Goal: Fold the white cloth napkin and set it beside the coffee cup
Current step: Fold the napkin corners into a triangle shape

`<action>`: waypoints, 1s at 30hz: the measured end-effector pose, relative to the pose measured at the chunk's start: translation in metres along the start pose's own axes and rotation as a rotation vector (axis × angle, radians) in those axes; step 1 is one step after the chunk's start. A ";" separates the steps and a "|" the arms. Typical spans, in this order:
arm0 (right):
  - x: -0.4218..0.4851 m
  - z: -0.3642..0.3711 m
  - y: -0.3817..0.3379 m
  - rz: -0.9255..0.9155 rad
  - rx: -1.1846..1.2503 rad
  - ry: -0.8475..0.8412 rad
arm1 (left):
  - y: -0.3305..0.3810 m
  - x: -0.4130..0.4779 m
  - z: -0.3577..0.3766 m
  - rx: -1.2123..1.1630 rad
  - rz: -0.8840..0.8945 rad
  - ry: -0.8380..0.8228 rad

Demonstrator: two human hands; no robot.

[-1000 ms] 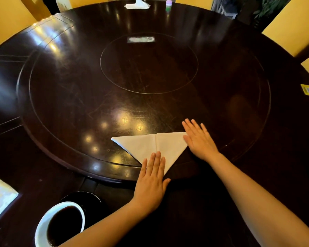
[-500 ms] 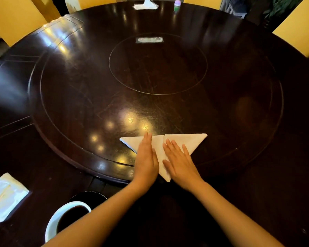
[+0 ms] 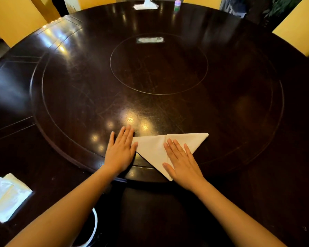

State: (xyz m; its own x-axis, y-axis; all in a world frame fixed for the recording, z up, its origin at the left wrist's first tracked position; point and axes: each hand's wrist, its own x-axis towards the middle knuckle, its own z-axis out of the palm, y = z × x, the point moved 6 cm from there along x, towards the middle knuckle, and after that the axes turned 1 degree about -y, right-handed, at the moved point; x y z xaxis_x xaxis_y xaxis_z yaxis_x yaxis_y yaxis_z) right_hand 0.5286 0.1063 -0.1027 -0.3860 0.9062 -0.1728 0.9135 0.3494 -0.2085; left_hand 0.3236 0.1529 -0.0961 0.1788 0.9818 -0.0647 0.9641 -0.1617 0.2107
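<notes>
2 bare forearms reach in from the bottom edge, with no sleeves in view. The left hand [image 3: 120, 152] and right hand [image 3: 183, 162] are both bare: no rings, watch, bracelets or gloves show. Each shows 5 fingers, and the nails are short and plain, without visible polish.

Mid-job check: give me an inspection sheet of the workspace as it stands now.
Surface: dark round table, glossy, raised turntable.
Job's things: white napkin folded into a triangle, flat; coffee cup mostly hidden under the left forearm.
Clutter: crumpled napkin near left; small bottle and white item at far edge.
Hands: left hand flat on napkin's left tip; right hand flat on it.
Cables: nothing seen.
Surroundings: yellow chairs.
</notes>
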 end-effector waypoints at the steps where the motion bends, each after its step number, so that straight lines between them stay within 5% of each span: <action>1: -0.001 -0.001 0.000 0.000 -0.006 -0.001 | -0.009 0.000 -0.002 -0.020 -0.015 -0.016; 6: -0.009 -0.005 -0.002 0.008 0.010 -0.030 | -0.040 0.012 -0.026 -0.069 -0.127 0.092; 8: -0.018 -0.009 -0.007 0.026 0.049 -0.009 | -0.032 0.021 -0.043 -0.185 -0.046 0.152; 12: -0.043 -0.026 -0.022 0.020 0.045 0.193 | -0.018 0.026 -0.050 -0.327 0.153 0.001; 20: -0.056 -0.030 -0.035 0.092 0.095 0.306 | -0.024 0.038 -0.043 -0.389 0.008 -0.394; 25: -0.057 -0.024 -0.039 0.100 0.144 0.293 | -0.029 0.038 -0.043 -0.626 -0.108 -0.480; 30: -0.059 -0.023 -0.038 0.130 0.193 0.287 | -0.023 0.035 -0.045 -0.484 -0.104 -0.471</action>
State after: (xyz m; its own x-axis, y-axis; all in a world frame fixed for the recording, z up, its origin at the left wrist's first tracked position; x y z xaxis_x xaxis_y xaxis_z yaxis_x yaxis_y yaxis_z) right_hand 0.5195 0.0449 -0.0629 -0.1911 0.9797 0.0610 0.9009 0.1998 -0.3853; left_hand 0.2993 0.1951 -0.0597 0.2620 0.8238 -0.5027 0.8038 0.1021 0.5861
